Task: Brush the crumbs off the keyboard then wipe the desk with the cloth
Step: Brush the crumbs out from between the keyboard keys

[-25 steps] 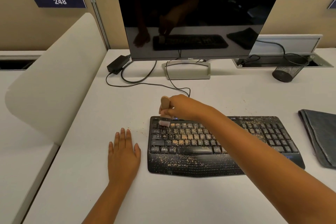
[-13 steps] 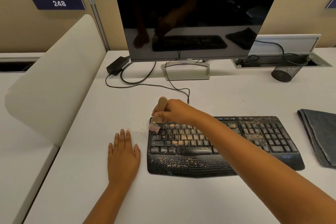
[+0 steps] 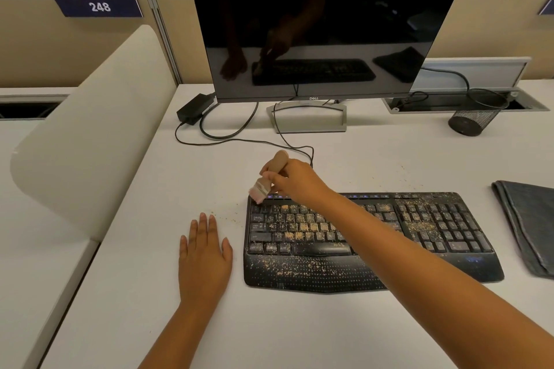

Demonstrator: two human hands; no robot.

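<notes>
Right hand (image 3: 295, 181) grips brush (image 3: 265, 181), bristles on keyboard (image 3: 371, 241) top-left corner; our left hand (image 3: 205, 255) flat on desk (image 3: 299, 326), fingers straight, just beside keyboard.

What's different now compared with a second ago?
The right hand, gripping the brush, swept it left along the keyboard's top row to its far-left corner. A few crumbs lie on the desk there. The left hand stayed flat on the desk; the cloth stayed untouched.
</notes>
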